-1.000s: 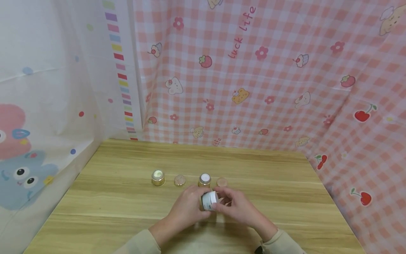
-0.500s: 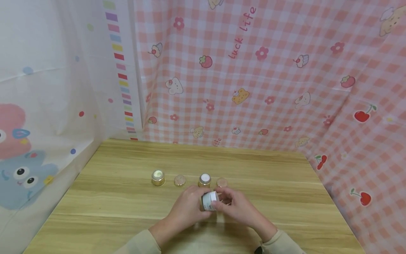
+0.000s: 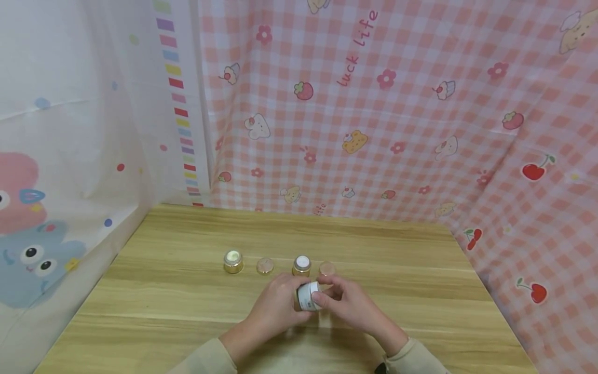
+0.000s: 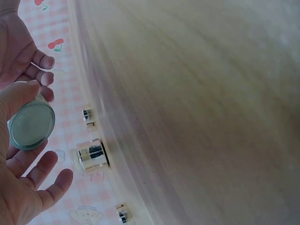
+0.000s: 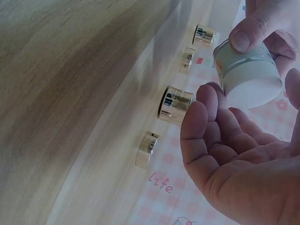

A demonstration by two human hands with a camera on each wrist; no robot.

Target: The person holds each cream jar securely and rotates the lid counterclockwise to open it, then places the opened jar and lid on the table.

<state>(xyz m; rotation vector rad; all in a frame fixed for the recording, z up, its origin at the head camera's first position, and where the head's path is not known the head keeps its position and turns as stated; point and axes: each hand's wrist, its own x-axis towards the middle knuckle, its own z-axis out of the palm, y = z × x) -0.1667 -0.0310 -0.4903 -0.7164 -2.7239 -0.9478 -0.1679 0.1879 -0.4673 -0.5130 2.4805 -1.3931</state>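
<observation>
My left hand (image 3: 275, 301) grips a small cosmetic jar (image 3: 306, 298) by its body and holds it tilted above the table, lid toward the right. The left wrist view shows the jar's round greenish base, with thumb and index finger about it. My right hand (image 3: 348, 301) curls its thumb and fingers round the white lid (image 5: 253, 84), which sits on the jar. In the right wrist view the fingertips (image 5: 206, 98) lie close along the lid's edge; how firmly they press cannot be seen. Just beyond my hands stands a lidless gold jar (image 3: 301, 265) with a white top surface.
Another lidless gold jar (image 3: 233, 262), with pale cream inside, stands to the left. A gold lid (image 3: 264, 266) lies between the two gold jars. A second gold lid (image 3: 327, 268) lies behind my right hand. Patterned cloths (image 3: 350, 104) hang behind the wooden table (image 3: 402, 259).
My right thumb and fingers have shifted slightly round the white lid. The left hand and its jar have stayed nearly still, and the things on the table have not moved.
</observation>
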